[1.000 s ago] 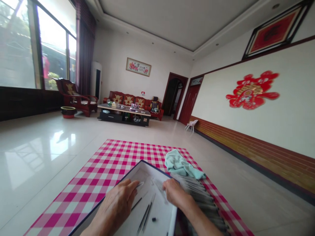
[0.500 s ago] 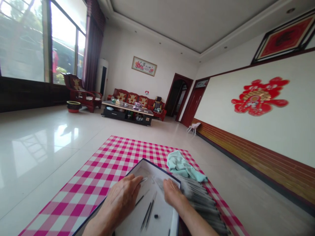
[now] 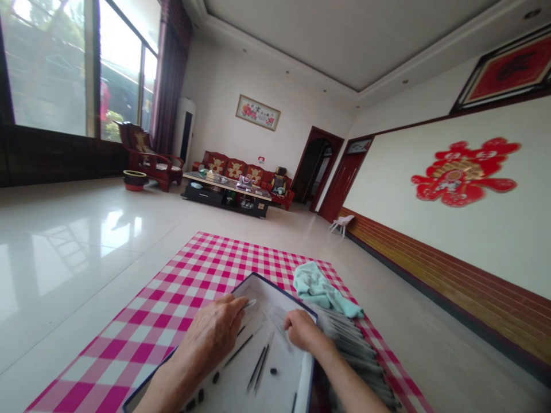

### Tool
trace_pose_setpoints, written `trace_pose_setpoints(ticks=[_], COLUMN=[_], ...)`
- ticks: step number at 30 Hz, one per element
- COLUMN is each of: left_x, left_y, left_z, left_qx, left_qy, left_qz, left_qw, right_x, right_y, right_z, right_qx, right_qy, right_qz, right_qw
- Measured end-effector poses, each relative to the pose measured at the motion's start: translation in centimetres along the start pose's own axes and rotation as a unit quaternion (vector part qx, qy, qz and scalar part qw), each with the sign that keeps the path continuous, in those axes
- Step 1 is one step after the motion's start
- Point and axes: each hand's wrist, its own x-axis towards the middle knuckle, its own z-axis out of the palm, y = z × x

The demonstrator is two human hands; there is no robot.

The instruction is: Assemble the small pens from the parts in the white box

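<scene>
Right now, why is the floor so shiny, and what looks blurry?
In the head view, the windows reflect bright glare on the floor, the grey stack is smeared by blur, and the wide lens bends the wall.

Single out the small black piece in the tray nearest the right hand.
The lone black piece beside the paired thin dark sticks, below the right hand; the other black pieces lie grouped lower left in the white tray, by the left forearm.
</scene>
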Motion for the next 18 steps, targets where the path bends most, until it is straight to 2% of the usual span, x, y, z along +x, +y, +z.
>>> trace_pose_setpoints(ticks=[4,9,14,18], left_x=[0.1,0.1,0.0,-0.1], left_y=[-0.2,-0.1,-0.2,0.0], left_z=[0.2,0.5,0.8,0.6], left_qx=[0.011,0.009,0.006,-0.002], left_qy=[-0.010,-0.013,-0.008,-0.008], left_qz=[-0.002,0.000,0.001,0.000], left_qw=[1.000,1.000,1.000,1.000], right_x=[0.2,-0.1,-0.5,-0.5], right_y=[0.6,0.1,-1.4,-1.8], right_z=[-0.9,-0.2,1.0,1.0], right_qx=[0.006,-0.008,-0.022,0.003], right_qy=[0.009,-0.001,0.000,0.017], right_qz=[-0.042,-0.062,-0.038,-0.023], right_qw=[0.999,0.998,0.999,1.000])
